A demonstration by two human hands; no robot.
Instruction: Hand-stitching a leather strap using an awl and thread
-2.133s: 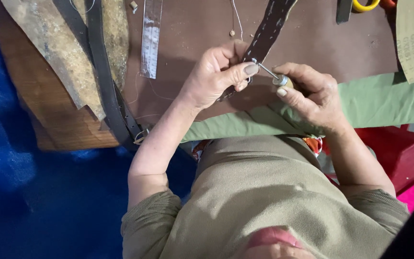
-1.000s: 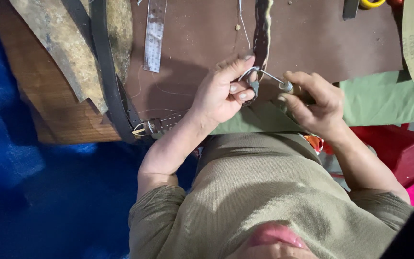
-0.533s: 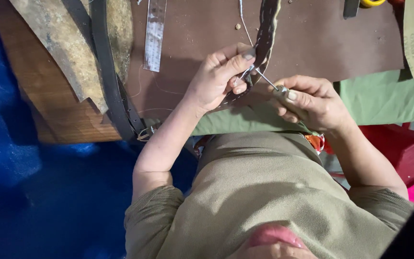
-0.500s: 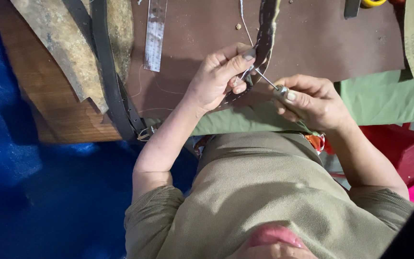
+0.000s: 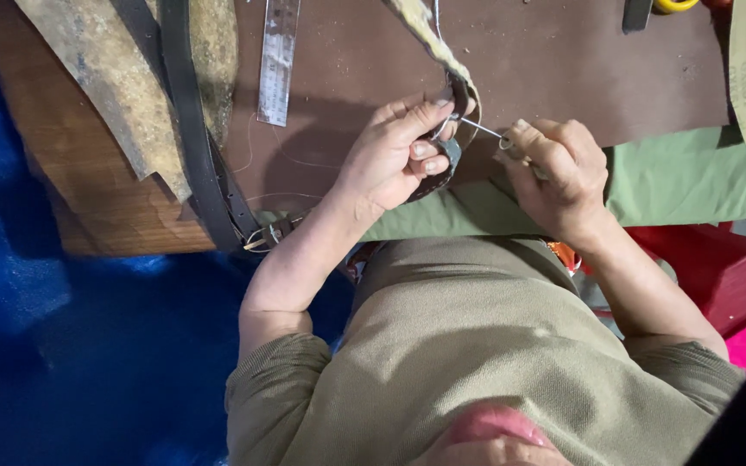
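Observation:
My left hand (image 5: pixel 390 160) pinches a dark leather strap (image 5: pixel 447 164) that curls up from the brown work surface (image 5: pixel 546 69); the strap's pale underside (image 5: pixel 420 30) twists toward the top of the view. My right hand (image 5: pixel 559 173) grips a small awl-like tool (image 5: pixel 483 129) whose thin metal shaft points left into the strap at my left fingertips. A thin thread runs up from the strap. Both hands hover over the near edge of the surface, above my olive shirt.
A metal ruler (image 5: pixel 278 60) lies left of my hands. A long black belt with a buckle (image 5: pixel 205 164) and rough leather scraps (image 5: pixel 97 78) rest on the wooden board at left. Green cloth (image 5: pixel 692 181) covers the right edge; blue sheeting (image 5: pixel 19 345) spreads below left.
The strap has twisted so its pale underside now faces up and curls over my left fingers. My right hand still holds the tool against the strap, shifted slightly.

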